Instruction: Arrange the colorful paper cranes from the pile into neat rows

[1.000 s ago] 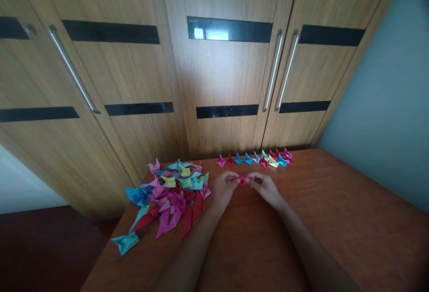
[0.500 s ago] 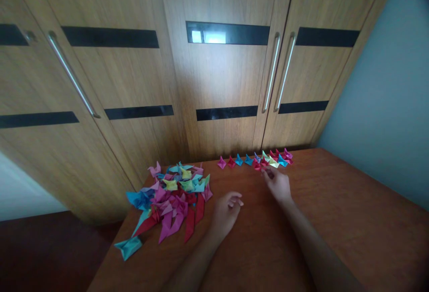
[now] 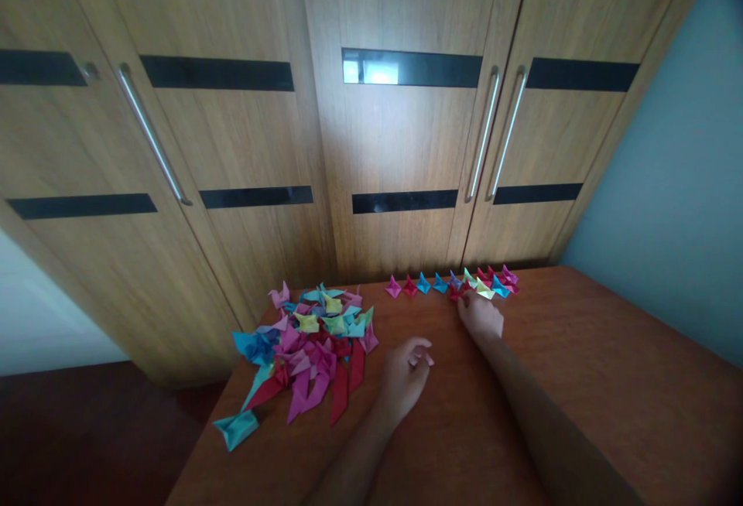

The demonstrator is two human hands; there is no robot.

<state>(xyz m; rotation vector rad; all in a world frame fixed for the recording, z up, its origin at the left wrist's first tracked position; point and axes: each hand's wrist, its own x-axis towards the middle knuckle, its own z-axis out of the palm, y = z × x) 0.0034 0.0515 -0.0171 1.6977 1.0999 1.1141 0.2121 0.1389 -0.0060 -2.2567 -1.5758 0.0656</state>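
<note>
Small folded-paper origami cranes stand in a row at the back of the wooden table, among them a pink crane (image 3: 393, 286) and a blue crane (image 3: 423, 283). My right hand (image 3: 481, 316) is at the front of the row, its fingertips closed on a red origami crane (image 3: 456, 292) that they partly cover. My left hand (image 3: 405, 376) hovers over the table to the left, fingers loosely curled and apart, with nothing in it. Left of that hand lies a heap of origami cranes (image 3: 313, 355) in pink, red, blue, green and yellow.
A single teal folded paper (image 3: 236, 429) lies near the table's (image 3: 464, 429) left edge. Behind the table rises a wooden wardrobe (image 3: 400, 135) with metal handles and dark strips. A pale blue wall (image 3: 667, 220) stands at the right.
The view has shifted slightly, so everything sits a little further right. My right hand has moved slightly left against the row, still at the red crane. My left hand keeps its pose.
</note>
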